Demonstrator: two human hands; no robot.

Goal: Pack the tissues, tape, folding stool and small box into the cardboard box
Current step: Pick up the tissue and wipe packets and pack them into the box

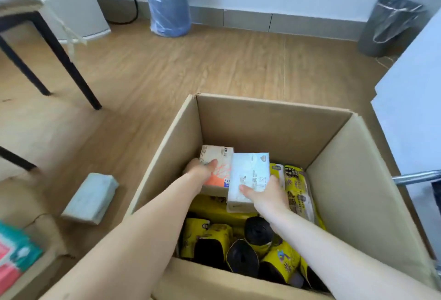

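The words on the white tissue pack (249,178) are too blurry to read. Inside the cardboard box (274,118), both arms hide part of the yellow packs (296,187). Left of the box, the picture's edge cuts off a teal pack (16,252).

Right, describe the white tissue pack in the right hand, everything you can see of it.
The white tissue pack is a soft rectangular block in glossy plastic wrap with faint grey printing. It is held inside the cardboard box, tilted, above yellow packs. The right hand grips its near end, fingers on top. Its left edge lies against the orange-and-white pack that the left hand holds.
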